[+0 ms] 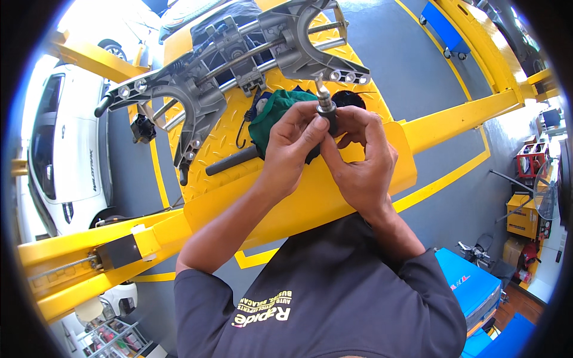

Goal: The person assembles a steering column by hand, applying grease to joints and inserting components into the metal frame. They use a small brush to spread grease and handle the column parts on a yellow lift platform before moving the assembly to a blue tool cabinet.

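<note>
A stepped silver metal pin (325,100) with a dark round base points up and away between my fingertips. My left hand (287,146) pinches its base with thumb and forefinger. From the other side, the fingers of my right hand (362,161) close round the dark lower end, which they partly hide. Just beyond my hands lies a large grey metal wheel clamp (206,98) with curved arms and threaded rods. One of its arms ends right behind the pin's tip. A green cloth (271,119) lies beside my left hand, and a black bar (231,161) sticks out below it.
The yellow tread-plate platform (209,152) bears these things, with a yellow lift beam (459,122) along its near side. At the left stands a white vehicle (74,149). A blue wheeled cart (440,27) is at the far right, and blue boxes (471,286) stand near right.
</note>
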The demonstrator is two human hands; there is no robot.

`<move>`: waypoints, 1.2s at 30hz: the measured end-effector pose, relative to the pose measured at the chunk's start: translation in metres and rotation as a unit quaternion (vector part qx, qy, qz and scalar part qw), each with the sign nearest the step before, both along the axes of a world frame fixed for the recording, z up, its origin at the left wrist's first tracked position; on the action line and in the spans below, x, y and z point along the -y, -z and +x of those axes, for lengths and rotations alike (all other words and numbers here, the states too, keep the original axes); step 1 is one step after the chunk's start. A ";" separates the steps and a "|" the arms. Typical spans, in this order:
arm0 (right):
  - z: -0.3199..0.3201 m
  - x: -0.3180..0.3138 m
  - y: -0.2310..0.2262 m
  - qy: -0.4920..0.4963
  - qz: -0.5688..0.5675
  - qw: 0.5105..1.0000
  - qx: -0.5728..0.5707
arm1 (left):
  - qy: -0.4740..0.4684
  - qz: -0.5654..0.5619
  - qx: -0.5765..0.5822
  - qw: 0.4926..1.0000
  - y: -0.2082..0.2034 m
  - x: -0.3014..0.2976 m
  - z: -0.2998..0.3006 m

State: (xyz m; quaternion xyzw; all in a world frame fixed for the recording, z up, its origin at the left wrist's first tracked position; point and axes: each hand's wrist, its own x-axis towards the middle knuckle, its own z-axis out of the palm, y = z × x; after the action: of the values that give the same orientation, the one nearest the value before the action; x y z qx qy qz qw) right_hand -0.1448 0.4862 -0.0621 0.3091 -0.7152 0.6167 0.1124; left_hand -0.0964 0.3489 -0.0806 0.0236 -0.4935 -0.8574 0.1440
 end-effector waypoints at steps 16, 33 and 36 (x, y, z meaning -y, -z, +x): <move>-0.001 -0.006 -0.002 0.004 -0.050 0.995 0.086 | -0.060 -0.244 -0.024 0.968 -0.008 0.000 0.004; -0.102 -0.076 0.019 -0.006 0.109 0.969 0.222 | -0.161 -0.269 -0.014 0.949 -0.005 0.019 -0.004; -0.108 -0.074 0.019 -0.006 0.156 0.964 0.217 | -0.158 -0.261 -0.013 0.952 -0.004 0.021 -0.005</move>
State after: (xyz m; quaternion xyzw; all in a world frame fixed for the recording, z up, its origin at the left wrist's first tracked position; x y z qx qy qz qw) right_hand -0.2523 0.5604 -0.0807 0.1862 -0.8079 0.5503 -0.0992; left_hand -0.1011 0.3275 -0.0768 0.0517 -0.6881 -0.6654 0.2847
